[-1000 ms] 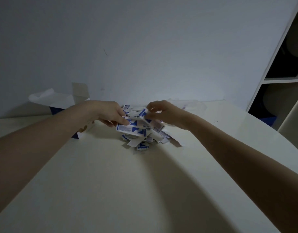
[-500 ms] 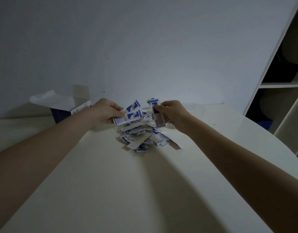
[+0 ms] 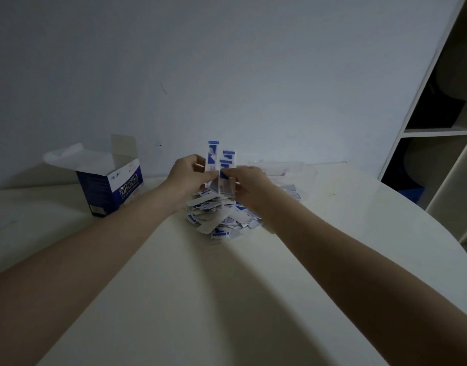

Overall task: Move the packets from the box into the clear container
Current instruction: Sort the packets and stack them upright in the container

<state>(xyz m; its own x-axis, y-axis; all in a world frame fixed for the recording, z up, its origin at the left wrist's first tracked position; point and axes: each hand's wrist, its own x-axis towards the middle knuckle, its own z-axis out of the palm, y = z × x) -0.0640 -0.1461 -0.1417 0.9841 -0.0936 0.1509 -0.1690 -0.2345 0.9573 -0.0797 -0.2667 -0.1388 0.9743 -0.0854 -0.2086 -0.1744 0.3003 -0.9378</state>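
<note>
Both hands up over the pile rn. My left hand and right hand are pinching one bunch of packets between them, fingers curled round it, the strips standing upright w/ blue ends sticking out the top. Rest of the packets sit in a loose heap on the bench right under my wrists. Box stands open, well off to the left. Clear container is just behind and right of my right hand; hard to read its rim in this light, but a few packets look to be in it already.

How I'd do this bit well, imo:
- Square the bunch first, tap edges level so nothing slips out the bottom.
- Keep the squeeze even from both sides; these wrappers look slick and thin, so they'd likely fan out if one side eases off.
- Carry it low, short hop right and back, over the container wall before letting go.
- Release close to the container floor, not from height, or they'll scatter.
- Don't drag my forearms thru the heap on the way.
</note>
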